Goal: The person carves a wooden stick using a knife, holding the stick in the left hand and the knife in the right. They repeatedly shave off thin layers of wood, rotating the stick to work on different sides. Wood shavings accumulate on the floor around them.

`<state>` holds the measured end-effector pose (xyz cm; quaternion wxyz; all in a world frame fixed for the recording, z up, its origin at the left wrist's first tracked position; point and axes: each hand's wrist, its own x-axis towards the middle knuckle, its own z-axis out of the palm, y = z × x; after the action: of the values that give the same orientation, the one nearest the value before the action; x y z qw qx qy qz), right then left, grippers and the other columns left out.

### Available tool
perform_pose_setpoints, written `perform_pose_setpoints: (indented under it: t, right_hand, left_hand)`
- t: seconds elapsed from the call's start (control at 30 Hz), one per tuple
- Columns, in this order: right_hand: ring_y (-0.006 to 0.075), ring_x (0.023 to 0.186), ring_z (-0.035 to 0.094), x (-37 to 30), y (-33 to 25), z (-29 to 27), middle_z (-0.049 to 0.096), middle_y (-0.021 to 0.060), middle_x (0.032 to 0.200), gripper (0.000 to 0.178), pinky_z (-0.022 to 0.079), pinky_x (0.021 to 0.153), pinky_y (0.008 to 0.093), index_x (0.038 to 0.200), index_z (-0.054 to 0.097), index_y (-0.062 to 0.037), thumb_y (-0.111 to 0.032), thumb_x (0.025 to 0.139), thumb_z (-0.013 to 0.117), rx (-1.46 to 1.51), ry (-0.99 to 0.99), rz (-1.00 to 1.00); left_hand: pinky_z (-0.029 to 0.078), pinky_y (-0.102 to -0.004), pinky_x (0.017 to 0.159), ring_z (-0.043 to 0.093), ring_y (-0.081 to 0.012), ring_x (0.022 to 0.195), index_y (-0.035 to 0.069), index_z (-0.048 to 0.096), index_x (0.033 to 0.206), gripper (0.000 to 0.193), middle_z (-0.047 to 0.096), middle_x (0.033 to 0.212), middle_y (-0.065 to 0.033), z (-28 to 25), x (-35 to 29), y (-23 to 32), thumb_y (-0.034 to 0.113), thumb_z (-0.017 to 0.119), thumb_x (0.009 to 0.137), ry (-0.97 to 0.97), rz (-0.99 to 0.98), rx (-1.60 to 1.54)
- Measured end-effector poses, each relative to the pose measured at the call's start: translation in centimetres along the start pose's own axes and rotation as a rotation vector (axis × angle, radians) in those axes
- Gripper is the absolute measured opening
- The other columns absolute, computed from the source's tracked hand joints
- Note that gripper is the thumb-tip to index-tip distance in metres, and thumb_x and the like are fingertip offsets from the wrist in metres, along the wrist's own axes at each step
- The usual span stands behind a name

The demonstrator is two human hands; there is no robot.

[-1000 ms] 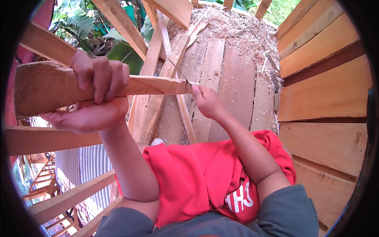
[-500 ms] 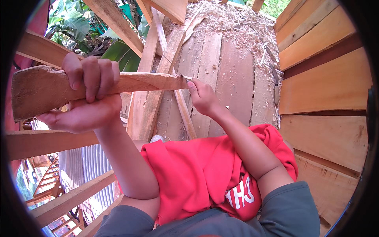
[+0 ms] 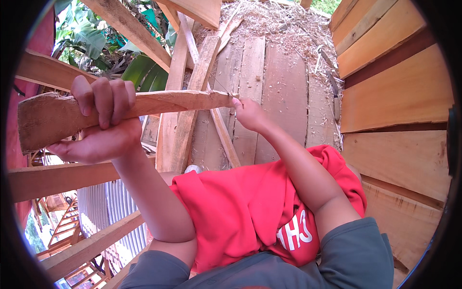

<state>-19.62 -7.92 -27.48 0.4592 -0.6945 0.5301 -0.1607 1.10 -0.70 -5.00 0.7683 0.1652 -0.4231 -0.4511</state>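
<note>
My left hand (image 3: 103, 118) is wrapped round the thick end of a long piece of rough wood (image 3: 168, 102), which lies level across in front of me and tapers to the right. At its narrow end my right hand (image 3: 250, 114) is closed, thumb up, on a knife whose handle the fingers hide. Only a thin line of the knife's blade (image 3: 221, 85) shows, slanting up and left past the wood. The wood's narrow tip is close to the right thumb, and small whittled fibres stand on its upper edge.
A second blade with a wooden handle (image 3: 337, 109) lies by the plank wall (image 3: 394, 91) at right. Wood shavings (image 3: 274, 21) cover the far floorboards (image 3: 284, 91). Loose timber (image 3: 197, 101) leans ahead, rails (image 3: 72, 178) run at left, and red cloth (image 3: 240, 207) covers my lap.
My right hand has shifted slightly right at the wood's narrow end, and the pale curl of wood there no longer shows. My left hand keeps its hold. The whole view has shifted a little.
</note>
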Motion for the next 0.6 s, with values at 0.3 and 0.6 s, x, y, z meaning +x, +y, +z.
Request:
perform_pose_setpoints:
  t: [0.3, 0.6]
  right_hand:
    - [0.0418, 0.088, 0.063, 0.0, 1.3, -3.2, 0.066, 0.0233, 0.090, 0.033, 0.048, 0.079, 0.0493, 0.091, 0.063, -0.0012, -0.030, 0.095, 0.048, -0.509, 0.069, 0.129]
    - [0.0424, 0.086, 0.063, 0.1, 0.5, -1.2, 0.064, 0.0273, 0.085, 0.037, 0.047, 0.079, 0.0506, 0.086, 0.063, 0.0002, -0.029, 0.097, 0.043, -0.085, 0.035, -0.008]
  left_hand:
    - [0.017, -0.0231, 0.048, 0.021, -0.0072, 0.045, 0.017, 0.031, 0.072, 0.072, 0.026, 0.051, 0.0058, -0.2, 0.0, 0.0, 0.086, 0.048, 0.063, 0.020, 0.024, 0.029]
    - [0.020, -0.0232, 0.046, 0.023, -0.0071, 0.040, 0.017, 0.034, 0.068, 0.067, 0.027, 0.045, 0.0061, 0.4, 0.0, 0.0, 0.083, 0.045, 0.070, -0.111, 0.008, 0.015]
